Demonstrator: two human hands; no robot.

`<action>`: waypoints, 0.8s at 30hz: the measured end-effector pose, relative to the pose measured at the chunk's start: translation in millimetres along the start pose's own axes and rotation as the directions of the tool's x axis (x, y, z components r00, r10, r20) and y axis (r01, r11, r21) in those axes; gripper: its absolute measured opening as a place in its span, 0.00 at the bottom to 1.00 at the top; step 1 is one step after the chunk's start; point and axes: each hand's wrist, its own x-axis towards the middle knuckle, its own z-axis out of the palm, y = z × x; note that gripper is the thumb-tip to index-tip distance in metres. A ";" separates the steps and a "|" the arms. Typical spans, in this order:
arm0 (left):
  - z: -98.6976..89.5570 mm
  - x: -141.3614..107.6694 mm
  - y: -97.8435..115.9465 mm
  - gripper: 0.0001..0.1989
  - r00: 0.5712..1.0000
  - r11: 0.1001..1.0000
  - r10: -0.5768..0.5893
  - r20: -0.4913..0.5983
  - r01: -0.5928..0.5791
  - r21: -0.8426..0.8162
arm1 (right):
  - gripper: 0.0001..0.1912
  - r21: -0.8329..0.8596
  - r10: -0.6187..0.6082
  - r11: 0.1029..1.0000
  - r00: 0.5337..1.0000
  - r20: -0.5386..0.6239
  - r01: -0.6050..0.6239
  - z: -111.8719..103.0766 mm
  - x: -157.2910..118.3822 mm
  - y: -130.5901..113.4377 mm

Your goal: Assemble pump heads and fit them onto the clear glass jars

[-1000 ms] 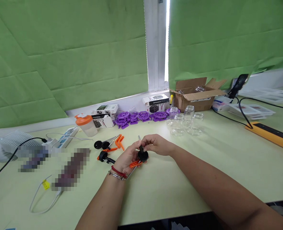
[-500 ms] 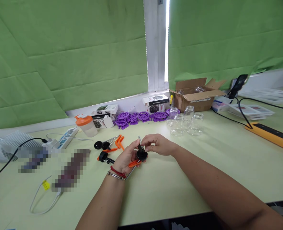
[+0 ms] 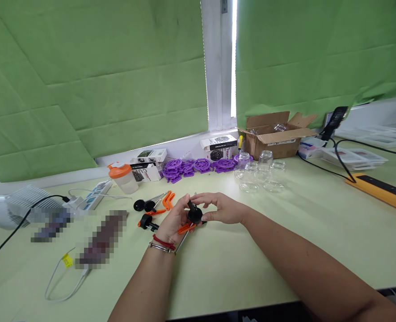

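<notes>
My left hand (image 3: pixel 174 220) is wrapped round a black device (image 3: pixel 195 215) with an orange handle (image 3: pixel 186 228) and a thin metal rod that slants down towards my wrist. My right hand (image 3: pixel 221 208) touches the device from the right, thumb at its round black part and fingers over its top. What lies between those fingertips is too small to tell. Left of my hands lie a black part (image 3: pixel 146 221), more black round parts with metal rods (image 3: pixel 150 205) and orange pieces (image 3: pixel 168 200).
Purple plastic pieces (image 3: pixel 202 165) and small boxes (image 3: pixel 219 143) line the wall. Glass jars (image 3: pixel 250 177) stand before an open cardboard box (image 3: pixel 275 145). An orange-lidded cup (image 3: pixel 123 177) and a power strip (image 3: pixel 96 195) are left; an orange bar (image 3: pixel 379 193) lies right.
The black device has turned and shifted slightly left in my left hand. My right hand's fingers have spread further over its top, and the metal rod there shows less.
</notes>
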 end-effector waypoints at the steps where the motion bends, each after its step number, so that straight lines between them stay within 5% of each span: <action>1: -0.7 0.2 0.0 0.24 1.000 1.000 0.003 -0.005 -0.003 0.003 | 0.21 -0.002 -0.003 1.000 1.000 -0.020 0.003 0.1 -0.1 -0.2; 6: -2.5 0.4 0.1 0.25 0.999 0.999 0.041 -0.008 -0.041 -0.002 | 0.29 -0.003 0.009 1.000 1.000 -0.017 -0.009 2.2 0.0 -2.3; 10: -2.6 0.0 -0.2 0.24 0.997 0.999 0.055 -0.045 -0.055 -0.001 | 0.17 0.023 0.007 1.000 0.996 -0.092 -0.005 4.1 0.3 -4.3; 14: -2.9 0.0 0.2 0.26 0.997 0.998 0.062 -0.041 -0.061 0.015 | 0.29 0.009 0.018 1.000 0.999 -0.033 -0.018 4.9 0.2 -7.3; 18: -2.1 -0.4 1.1 0.25 0.992 0.994 0.108 -0.067 -0.108 0.011 | 0.17 0.010 0.009 1.000 0.994 -0.113 -0.008 5.6 0.5 -9.7; 21: -0.3 -1.2 0.8 0.25 0.991 0.992 0.123 -0.061 -0.123 0.001 | 0.27 -0.002 0.009 1.000 0.998 -0.068 -0.009 6.2 1.2 -9.2; 24: 1.6 -2.1 -0.1 0.24 0.989 0.991 0.135 -0.058 -0.136 -0.004 | 0.22 0.010 -0.001 1.000 0.997 -0.078 0.002 6.2 1.6 -8.0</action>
